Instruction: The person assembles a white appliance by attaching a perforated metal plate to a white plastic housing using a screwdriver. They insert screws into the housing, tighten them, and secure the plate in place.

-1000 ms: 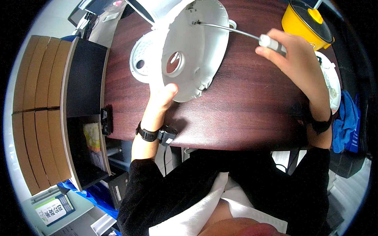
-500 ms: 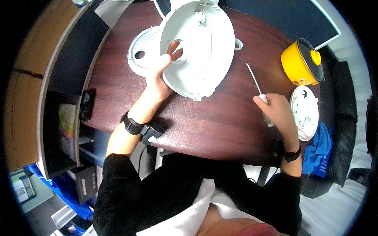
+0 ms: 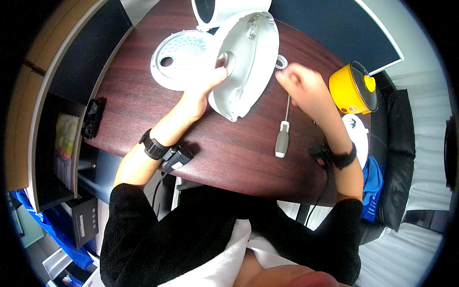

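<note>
A white plastic shell (image 3: 256, 62), tilted on its side with its hollow inner face showing, is gripped by my left hand (image 3: 198, 95). The left thumb lies along the inside near a round hole; the other fingers are mostly hidden behind the shell. My right hand (image 3: 308, 91), slightly blurred, hovers over the table with its fingers loosely bent and apart, nothing visible in them. Below it lies a screwdriver (image 3: 282, 141) with a grey and white handle, its shaft partly covered by the hand. Just beyond the right fingertips is a small white ring (image 3: 282, 59).
A round perforated white plate (image 3: 179, 42) with a hole lies behind my left hand. Beyond stands another white part (image 3: 234, 12) with a dark oval. At the right are a yellow pot (image 3: 340, 88), a white disc (image 3: 356, 136) and a blue cloth (image 3: 372, 179).
My right hand has let go of the screwdriver, which now lies on the table, and has moved left and away toward the white ring. The shell in my left hand has turned more edge-on.
</note>
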Tool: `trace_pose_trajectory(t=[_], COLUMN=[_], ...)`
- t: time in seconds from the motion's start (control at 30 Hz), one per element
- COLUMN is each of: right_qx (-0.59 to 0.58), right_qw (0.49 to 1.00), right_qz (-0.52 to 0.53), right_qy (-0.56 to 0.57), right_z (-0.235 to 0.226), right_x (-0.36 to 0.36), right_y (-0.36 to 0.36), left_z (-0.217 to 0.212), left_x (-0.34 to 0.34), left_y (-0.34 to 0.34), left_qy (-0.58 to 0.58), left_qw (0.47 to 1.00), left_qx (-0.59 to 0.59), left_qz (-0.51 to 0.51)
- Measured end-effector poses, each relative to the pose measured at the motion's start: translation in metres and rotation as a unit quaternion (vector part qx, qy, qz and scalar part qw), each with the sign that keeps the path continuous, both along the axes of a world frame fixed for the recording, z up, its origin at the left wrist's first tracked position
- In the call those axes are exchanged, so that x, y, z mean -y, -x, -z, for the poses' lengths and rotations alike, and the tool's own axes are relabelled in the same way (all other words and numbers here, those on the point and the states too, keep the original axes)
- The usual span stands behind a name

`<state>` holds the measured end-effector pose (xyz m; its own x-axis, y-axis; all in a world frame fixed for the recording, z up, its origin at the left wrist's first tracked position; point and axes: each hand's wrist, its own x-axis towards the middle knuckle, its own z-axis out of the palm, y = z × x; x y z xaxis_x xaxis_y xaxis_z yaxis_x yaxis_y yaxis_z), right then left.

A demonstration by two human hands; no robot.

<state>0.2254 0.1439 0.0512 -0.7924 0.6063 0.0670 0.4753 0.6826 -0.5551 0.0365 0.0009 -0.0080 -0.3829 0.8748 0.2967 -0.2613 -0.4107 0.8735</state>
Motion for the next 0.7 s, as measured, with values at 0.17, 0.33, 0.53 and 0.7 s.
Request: trace_pose_trajectory(t=[0.17,0.33,0.53,0.7], right_qx=[-0.112,-0.098,-0.111,-0.150], right_qw=[0.993,0.993,0.993,0.981], right_qz=[0.018,-0.018,-0.019,-0.095], right_qy=[-0.020,-0.057,-0.036,-0.081], right_z=[-0.011,-0.006,-0.013,-0.011], right_x=[-0.004,-0.013,-0.006,-0.013], right_y=[0.063,0.084,0.084,0.083], left_z=[0.001,-0.006,-0.012,-0.008], left_x=[0.000,0.002,0.004,0.001], left_y=[-0.001,0.003,0.002,0.006], left_qy=[0.023,0.020,0.004,0.007], left_qw=[0.999,1.000,0.999,1.000], left_qx=[0.026,0.005,-0.048,-0.007], left_qz=[-0.008,0.009,0.003,0.029])
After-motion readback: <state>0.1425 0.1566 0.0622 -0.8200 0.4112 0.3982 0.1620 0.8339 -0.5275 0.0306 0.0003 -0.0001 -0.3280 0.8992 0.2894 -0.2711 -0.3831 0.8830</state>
